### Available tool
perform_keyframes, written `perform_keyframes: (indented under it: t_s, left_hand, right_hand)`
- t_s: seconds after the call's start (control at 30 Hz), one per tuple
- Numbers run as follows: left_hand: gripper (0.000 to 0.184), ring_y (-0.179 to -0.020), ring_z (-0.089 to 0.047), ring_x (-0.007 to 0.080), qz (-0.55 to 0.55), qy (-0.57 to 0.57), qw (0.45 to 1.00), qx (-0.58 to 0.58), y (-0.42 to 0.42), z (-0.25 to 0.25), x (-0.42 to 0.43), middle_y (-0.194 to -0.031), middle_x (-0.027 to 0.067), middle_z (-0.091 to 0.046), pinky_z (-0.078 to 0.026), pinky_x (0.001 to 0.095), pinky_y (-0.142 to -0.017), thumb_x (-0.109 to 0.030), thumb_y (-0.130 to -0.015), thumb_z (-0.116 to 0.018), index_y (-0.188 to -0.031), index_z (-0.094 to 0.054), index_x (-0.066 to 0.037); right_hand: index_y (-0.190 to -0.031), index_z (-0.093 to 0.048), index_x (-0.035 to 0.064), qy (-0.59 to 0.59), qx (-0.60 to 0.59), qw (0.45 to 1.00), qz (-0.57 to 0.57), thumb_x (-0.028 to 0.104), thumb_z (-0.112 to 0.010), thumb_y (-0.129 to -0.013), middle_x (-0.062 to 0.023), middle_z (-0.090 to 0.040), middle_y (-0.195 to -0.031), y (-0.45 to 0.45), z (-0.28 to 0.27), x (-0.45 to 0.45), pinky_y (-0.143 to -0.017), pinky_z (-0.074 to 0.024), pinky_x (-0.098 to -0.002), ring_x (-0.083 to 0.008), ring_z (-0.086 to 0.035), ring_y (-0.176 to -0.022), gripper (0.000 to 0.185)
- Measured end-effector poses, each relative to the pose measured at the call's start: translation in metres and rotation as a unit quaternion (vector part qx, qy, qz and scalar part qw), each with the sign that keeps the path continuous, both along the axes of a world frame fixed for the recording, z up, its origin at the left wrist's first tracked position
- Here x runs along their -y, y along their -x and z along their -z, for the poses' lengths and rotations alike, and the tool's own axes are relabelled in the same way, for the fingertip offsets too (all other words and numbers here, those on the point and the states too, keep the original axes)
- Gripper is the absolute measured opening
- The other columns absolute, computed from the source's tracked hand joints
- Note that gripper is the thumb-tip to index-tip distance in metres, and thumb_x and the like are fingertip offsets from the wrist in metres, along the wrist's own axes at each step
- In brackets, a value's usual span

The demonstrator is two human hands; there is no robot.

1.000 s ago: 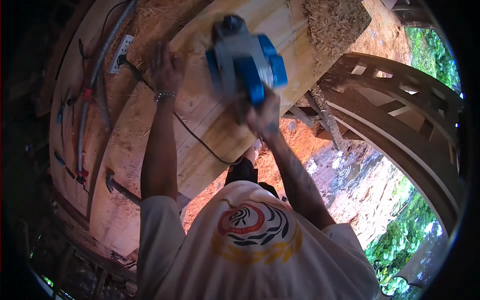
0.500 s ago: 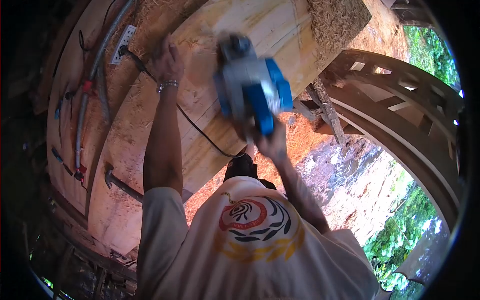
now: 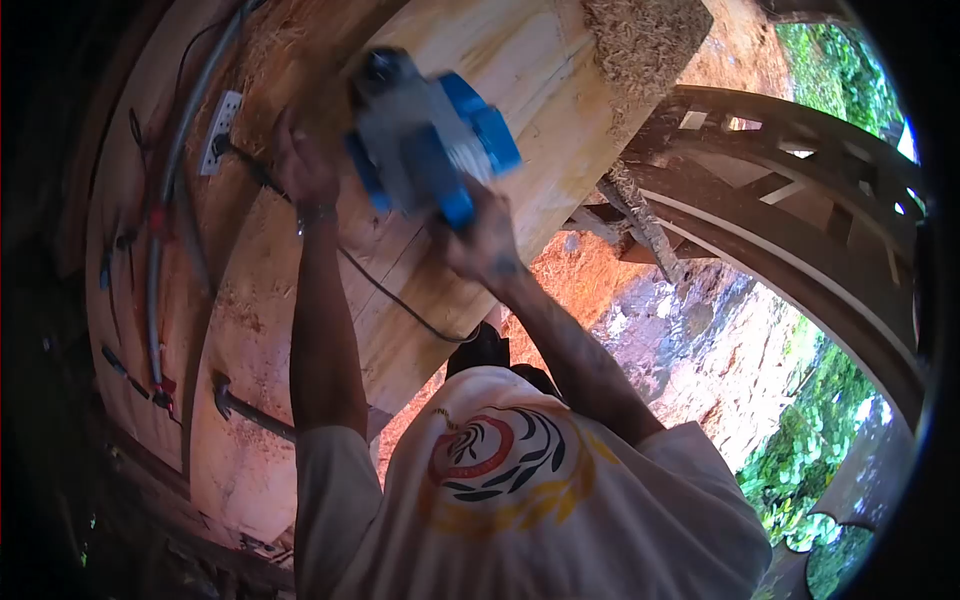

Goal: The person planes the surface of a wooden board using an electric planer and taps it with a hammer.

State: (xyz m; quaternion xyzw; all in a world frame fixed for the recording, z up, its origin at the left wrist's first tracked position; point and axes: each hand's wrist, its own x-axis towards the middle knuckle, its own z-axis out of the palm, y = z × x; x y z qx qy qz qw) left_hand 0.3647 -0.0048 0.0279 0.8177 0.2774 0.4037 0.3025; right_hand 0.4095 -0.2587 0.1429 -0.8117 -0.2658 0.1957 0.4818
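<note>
A blue and grey electric planer (image 3: 428,150) rests on a wide pale wood slab (image 3: 400,330), its edges smeared by motion. My right hand (image 3: 482,240) is wrapped around its rear handle. My left hand (image 3: 308,170) is farther left, apart from the planer, near the slab's left side; its fingers look stretched out, though blurred. A black cord (image 3: 400,292) runs past my left wrist and curves across the slab towards my body.
A white power strip (image 3: 220,132) with a plug lies left of my left hand. A hammer (image 3: 250,408) and a grey pipe-like bar (image 3: 170,180) with red fittings lie on the left boards. Shavings (image 3: 645,45) cover the slab's far right end. A curved wooden frame (image 3: 780,190) stands right.
The planer and my right hand have moved up and left along the slab. My left hand has shifted slightly left and down in view, along with the surroundings.
</note>
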Motion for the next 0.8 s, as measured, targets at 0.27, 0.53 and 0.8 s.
perform_keyframes:
  t_s: [0.27, 0.53, 0.8]
  left_hand:
    - [0.045, -0.12, -0.064, 0.0392, -0.023, -0.024, 0.996, -0.087, -0.001, -0.002, 0.0, -0.135, 0.0217, -0.065, -0.051, 0.045, -0.101, -0.028, -0.107, -0.044, -0.141, -0.058, -0.003]
    - [0.05, -0.119, -0.064, 0.0432, -0.049, 0.001, 0.974, -0.219, -0.002, -0.002, 0.001, -0.135, 0.0191, -0.066, -0.05, 0.052, -0.097, -0.04, -0.105, -0.042, -0.142, -0.06, -0.012]
    - [0.052, -0.118, -0.064, 0.0432, -0.056, -0.044, 0.948, -0.31, -0.003, 0.009, 0.001, -0.136, 0.0194, -0.065, -0.049, 0.0542, -0.098, -0.045, -0.105, -0.042, -0.142, -0.06, -0.012]
  right_hand:
    - [-0.108, -0.066, -0.0067, -0.007, 0.027, 0.997, 0.067, 0.017, -0.069, -0.079, -0.0343, -0.068, -0.087, -0.076, -0.018, -0.067, -0.079, -0.0562, -0.0498, -0.0488, -0.07, -0.087, 0.038]
    - [-0.099, -0.071, -0.003, -0.026, -0.121, 0.957, 0.264, 0.017, -0.075, -0.077, -0.0092, -0.072, -0.081, -0.034, -0.035, 0.147, -0.067, -0.0541, -0.0342, -0.0151, -0.065, -0.07, 0.031]
    - [-0.105, -0.07, -0.0023, 0.011, -0.091, 0.961, 0.26, 0.025, -0.073, -0.082, -0.0145, -0.073, -0.081, -0.082, -0.029, 0.177, -0.068, -0.0539, -0.0377, -0.0187, -0.068, -0.073, 0.036]
